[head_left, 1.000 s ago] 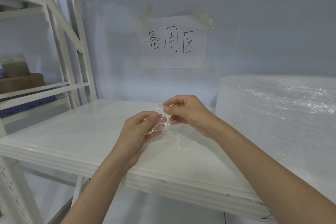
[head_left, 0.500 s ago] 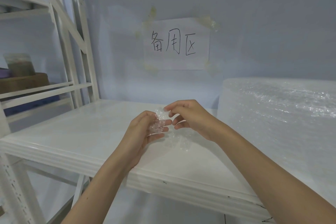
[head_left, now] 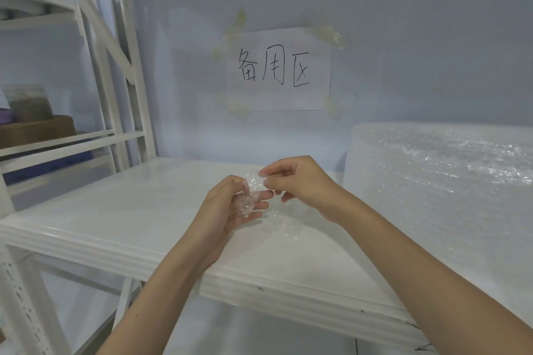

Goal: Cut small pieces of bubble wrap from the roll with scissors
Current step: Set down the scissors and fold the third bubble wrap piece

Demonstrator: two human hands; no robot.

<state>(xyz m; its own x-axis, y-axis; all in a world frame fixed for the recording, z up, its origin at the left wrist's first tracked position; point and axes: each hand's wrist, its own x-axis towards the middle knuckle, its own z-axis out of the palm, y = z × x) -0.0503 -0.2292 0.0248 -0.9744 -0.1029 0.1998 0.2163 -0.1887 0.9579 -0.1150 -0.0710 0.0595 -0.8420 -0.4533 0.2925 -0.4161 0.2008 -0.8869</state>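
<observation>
White metal shelving is standing at the far left, with a brown box sitting on one of its shelves. A white shelf is stretching across the middle, and both hands are hovering above it. The left hand is curling its fingers around a crumpled small piece of bubble wrap, gripping its lower part. The right hand is pinching the upper edge of that same piece between thumb and forefinger, so the two hands are nearly touching. Another clear piece is lying on the shelf just below them. On the wall behind, a taped paper sign is hanging. At the far right, the big bubble wrap roll is resting on the shelf.
</observation>
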